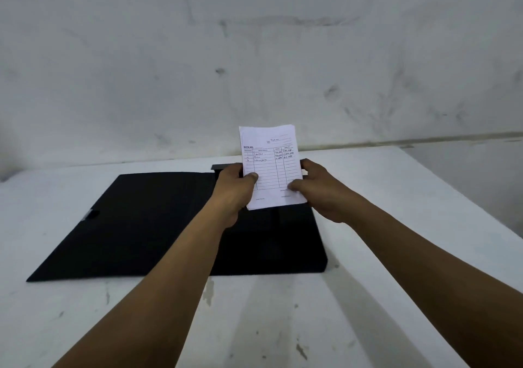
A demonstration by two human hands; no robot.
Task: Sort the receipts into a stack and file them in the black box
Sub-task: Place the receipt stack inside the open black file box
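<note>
Both hands, left hand (236, 189) and right hand (317, 189), pinch the receipt stack (271, 167) upright over the open black box (268, 243); squaring seems done, next lowering it flat inside

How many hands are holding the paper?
2. The left hand grips the left edge of the receipts, and the right hand grips the right edge, above the open black box. More sheets may hide behind the front one.
</note>
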